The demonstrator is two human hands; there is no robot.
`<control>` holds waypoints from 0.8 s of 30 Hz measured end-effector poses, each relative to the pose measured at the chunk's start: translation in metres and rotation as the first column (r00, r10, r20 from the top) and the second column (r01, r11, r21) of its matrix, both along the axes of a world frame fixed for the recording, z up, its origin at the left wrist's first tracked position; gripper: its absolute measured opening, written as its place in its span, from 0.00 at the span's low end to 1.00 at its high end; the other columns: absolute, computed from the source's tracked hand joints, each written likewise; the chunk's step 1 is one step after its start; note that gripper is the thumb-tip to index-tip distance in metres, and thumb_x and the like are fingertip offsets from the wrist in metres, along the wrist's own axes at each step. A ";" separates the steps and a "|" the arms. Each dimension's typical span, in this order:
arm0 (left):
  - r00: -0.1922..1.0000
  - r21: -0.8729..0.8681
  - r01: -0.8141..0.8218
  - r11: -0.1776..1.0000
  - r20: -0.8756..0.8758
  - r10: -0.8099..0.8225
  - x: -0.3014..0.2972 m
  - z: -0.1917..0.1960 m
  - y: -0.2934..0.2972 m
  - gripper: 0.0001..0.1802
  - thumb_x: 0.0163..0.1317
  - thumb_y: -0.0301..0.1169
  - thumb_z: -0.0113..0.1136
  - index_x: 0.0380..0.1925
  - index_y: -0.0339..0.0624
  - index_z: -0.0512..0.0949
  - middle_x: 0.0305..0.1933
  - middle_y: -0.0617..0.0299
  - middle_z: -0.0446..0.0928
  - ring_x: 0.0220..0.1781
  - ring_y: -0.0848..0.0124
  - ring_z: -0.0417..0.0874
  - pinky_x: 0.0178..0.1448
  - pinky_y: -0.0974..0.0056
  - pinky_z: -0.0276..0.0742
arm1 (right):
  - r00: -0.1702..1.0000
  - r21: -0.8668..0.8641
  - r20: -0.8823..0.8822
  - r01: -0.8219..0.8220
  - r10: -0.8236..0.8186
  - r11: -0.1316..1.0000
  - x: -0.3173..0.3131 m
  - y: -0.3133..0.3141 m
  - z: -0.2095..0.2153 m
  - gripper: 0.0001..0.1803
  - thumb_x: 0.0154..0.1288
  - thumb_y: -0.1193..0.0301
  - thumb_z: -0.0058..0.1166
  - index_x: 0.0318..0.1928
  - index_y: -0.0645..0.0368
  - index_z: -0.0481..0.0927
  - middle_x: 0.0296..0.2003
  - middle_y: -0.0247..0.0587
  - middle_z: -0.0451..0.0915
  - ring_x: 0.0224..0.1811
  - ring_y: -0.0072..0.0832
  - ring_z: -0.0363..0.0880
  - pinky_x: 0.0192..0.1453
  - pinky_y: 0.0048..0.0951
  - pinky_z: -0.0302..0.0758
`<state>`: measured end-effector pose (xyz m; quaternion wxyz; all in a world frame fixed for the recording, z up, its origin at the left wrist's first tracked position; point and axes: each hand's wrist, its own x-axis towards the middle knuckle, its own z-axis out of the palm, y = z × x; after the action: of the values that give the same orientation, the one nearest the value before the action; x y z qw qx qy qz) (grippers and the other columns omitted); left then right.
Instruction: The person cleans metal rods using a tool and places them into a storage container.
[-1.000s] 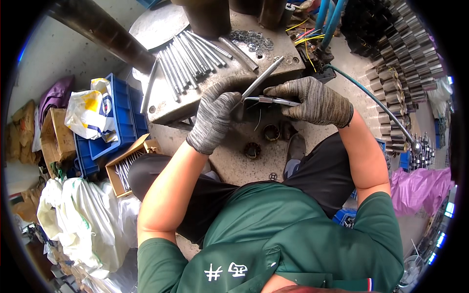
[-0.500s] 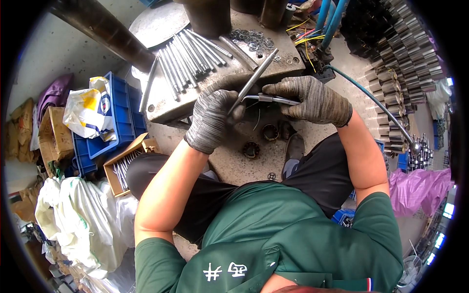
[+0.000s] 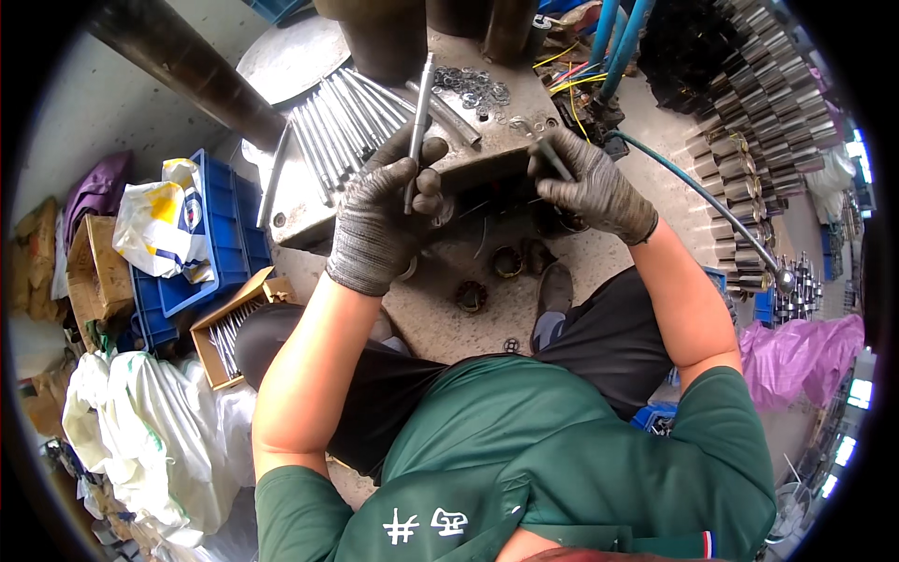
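Slvr rod [image 3: 421,105], gry-streaked gloves [image 3: 368,240]

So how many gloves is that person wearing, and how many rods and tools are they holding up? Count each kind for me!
Gray gloves: 2
Metal rod in the left hand: 1
Slim dark tool in the right hand: 1
Total: 4

Beyond the left hand [image 3: 379,225] and the right hand [image 3: 601,187] stands a pale, worn metal desk [image 3: 309,208], with a thick dark column [image 3: 197,75] slanting at its far left. Well left of the left hand is a grey, speckled wall [image 3: 122,122]. Beneath both lies rough grey floor [image 3: 440,328]; bright white strips of light [image 3: 859,379] show far right of the right hand.
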<state>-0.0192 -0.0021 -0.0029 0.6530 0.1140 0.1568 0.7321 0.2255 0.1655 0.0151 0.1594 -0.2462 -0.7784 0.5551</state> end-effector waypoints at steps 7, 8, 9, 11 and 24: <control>0.991 -0.059 -0.075 0.995 -0.116 0.068 0.007 0.002 -0.006 0.29 0.75 0.27 0.57 0.74 0.52 0.67 0.47 0.57 0.81 0.40 0.73 0.81 0.38 0.70 0.80 | 0.972 0.659 -0.087 0.222 -0.220 0.719 0.001 0.027 -0.014 0.17 0.57 0.81 0.61 0.48 0.60 0.78 0.40 0.47 0.81 0.42 0.44 0.82 0.49 0.37 0.81; 0.989 -0.131 -0.107 0.986 -0.117 0.092 0.006 -0.001 -0.005 0.27 0.77 0.27 0.53 0.74 0.51 0.67 0.44 0.57 0.80 0.33 0.76 0.75 0.33 0.73 0.77 | 0.978 0.732 -0.087 0.192 -0.190 0.654 0.000 0.031 -0.016 0.16 0.57 0.79 0.62 0.47 0.59 0.79 0.39 0.49 0.82 0.43 0.46 0.82 0.50 0.42 0.79; 0.989 -0.130 -0.109 0.985 -0.118 0.094 0.006 -0.002 -0.004 0.27 0.77 0.27 0.53 0.74 0.51 0.67 0.44 0.57 0.80 0.33 0.76 0.75 0.33 0.73 0.77 | 0.984 0.794 -0.084 0.162 -0.159 0.586 -0.001 0.031 -0.018 0.15 0.57 0.77 0.62 0.46 0.58 0.80 0.37 0.50 0.83 0.44 0.48 0.82 0.50 0.46 0.78; 0.997 -0.038 -0.068 0.997 -0.040 0.067 0.004 -0.004 -0.002 0.29 0.74 0.23 0.54 0.74 0.46 0.65 0.40 0.59 0.81 0.28 0.78 0.75 0.27 0.74 0.73 | 0.988 0.785 -0.056 0.133 -0.144 0.605 -0.003 0.032 -0.023 0.16 0.55 0.75 0.65 0.46 0.57 0.80 0.39 0.48 0.84 0.44 0.51 0.80 0.52 0.50 0.77; 0.981 -0.120 -0.082 0.989 -0.183 0.059 0.004 -0.003 -0.003 0.30 0.63 0.24 0.56 0.68 0.39 0.70 0.42 0.59 0.79 0.30 0.74 0.76 0.34 0.68 0.75 | 0.991 0.870 0.019 0.049 -0.133 0.491 -0.013 0.042 -0.047 0.09 0.57 0.72 0.62 0.38 0.56 0.78 0.33 0.51 0.80 0.39 0.53 0.79 0.45 0.51 0.76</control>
<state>-0.0150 -0.0052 -0.0063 0.6157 0.1318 0.2653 0.7302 0.2123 0.2075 -0.0316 0.2577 -0.1965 -0.9435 0.0696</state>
